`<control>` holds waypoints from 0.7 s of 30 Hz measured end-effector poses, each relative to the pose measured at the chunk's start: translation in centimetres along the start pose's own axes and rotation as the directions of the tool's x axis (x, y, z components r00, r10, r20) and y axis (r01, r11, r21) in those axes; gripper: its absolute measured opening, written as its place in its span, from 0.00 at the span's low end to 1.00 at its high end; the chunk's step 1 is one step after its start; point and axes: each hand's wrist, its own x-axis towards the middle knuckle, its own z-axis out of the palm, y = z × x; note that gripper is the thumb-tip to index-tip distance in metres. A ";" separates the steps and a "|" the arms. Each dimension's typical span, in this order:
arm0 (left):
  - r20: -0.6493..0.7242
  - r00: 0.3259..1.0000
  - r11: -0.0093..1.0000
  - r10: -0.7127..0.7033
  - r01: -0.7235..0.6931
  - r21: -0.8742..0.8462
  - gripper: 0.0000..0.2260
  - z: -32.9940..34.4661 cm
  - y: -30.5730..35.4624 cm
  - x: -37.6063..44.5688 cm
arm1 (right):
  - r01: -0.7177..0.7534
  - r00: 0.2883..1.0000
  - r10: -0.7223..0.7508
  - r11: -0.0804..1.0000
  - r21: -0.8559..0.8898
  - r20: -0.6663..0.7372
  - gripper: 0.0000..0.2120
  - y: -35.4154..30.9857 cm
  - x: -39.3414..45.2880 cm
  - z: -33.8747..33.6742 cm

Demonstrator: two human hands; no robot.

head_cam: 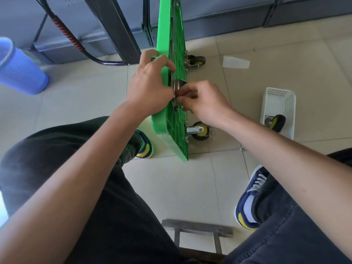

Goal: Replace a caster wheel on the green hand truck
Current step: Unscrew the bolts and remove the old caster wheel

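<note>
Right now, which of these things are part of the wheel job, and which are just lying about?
Part of the job:
green hand truck
left hand
right hand
caster plate
spare wheel in white basket
wrench

Lying about:
blue bin
paper scrap

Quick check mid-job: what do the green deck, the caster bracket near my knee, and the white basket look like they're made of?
Green deck: moulded plastic, glossy, ribbed grid underside. Caster bracket: bright plated metal, probably steel, reflective. White basket: plastic, matte, perforated walls.
</note>
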 end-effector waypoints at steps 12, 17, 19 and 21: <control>0.005 0.999 0.999 -0.039 0.039 -0.008 0.24 0.0 0.3 -0.3 | 0.018 1.000 -0.018 0.998 0.061 -0.008 0.03 0.2 -0.1 0.5; 0.002 0.999 0.999 -0.052 0.052 0.012 0.25 -0.2 0.5 -0.4 | 0.017 1.000 -0.016 0.997 0.077 -0.021 0.03 0.4 0.1 0.8; 0.007 0.998 0.998 -0.060 0.060 0.014 0.26 -0.2 0.6 -0.4 | 0.014 1.000 -0.013 0.996 0.091 -0.018 0.02 0.4 0.2 0.9; 0.011 0.998 0.998 -0.068 0.068 0.020 0.26 -0.3 0.6 -0.5 | 0.015 1.000 -0.013 0.994 0.107 -0.015 0.02 0.4 0.2 0.9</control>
